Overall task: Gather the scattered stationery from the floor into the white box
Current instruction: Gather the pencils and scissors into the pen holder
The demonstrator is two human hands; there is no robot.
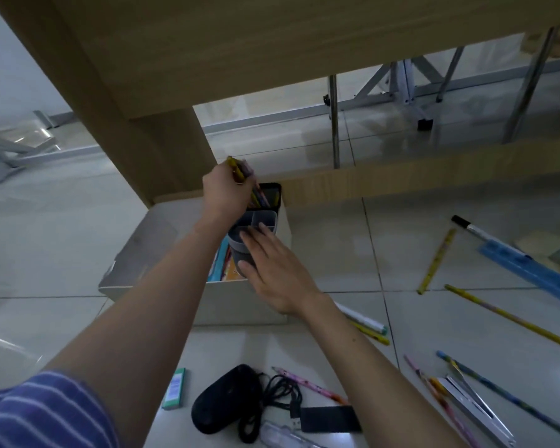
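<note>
I see the box (240, 302) on the floor (353, 253) under my fingers (259, 240), the cup (243, 250) inside it, pencils (511, 318) lying right of them.

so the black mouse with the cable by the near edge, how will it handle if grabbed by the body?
Likely rigid and light: the black mouse looks like a smooth, hard plastic shell, so it may be a bit slippery. Its cable lies in loose coils beside it, so it will probably trail floppily and could snag the pink pencil it seems to overlap.
</note>
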